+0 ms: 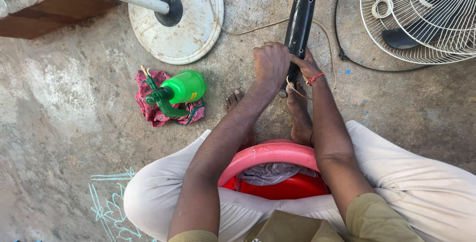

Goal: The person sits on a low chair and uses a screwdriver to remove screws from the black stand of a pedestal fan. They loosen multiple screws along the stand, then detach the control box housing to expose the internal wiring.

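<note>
Plainly both hands, left point(270, 63) and right point(305, 66), clench black fan column point(299, 24); its lower end hidden.

An informal fan repair spot on a bare, rough concrete floor point(64, 103), most likely a yard or the ground outside a home. Fan parts are lying spread about: a round white fan base point(191, 29) with its pole at the far left, a wire fan guard point(421, 19) at the far right, and a black cable point(342, 49) trailing between them. A green oil can point(181, 89) is resting on a patterned rag point(151, 108). Chalk drawings point(111, 202) are showing near left.
</note>
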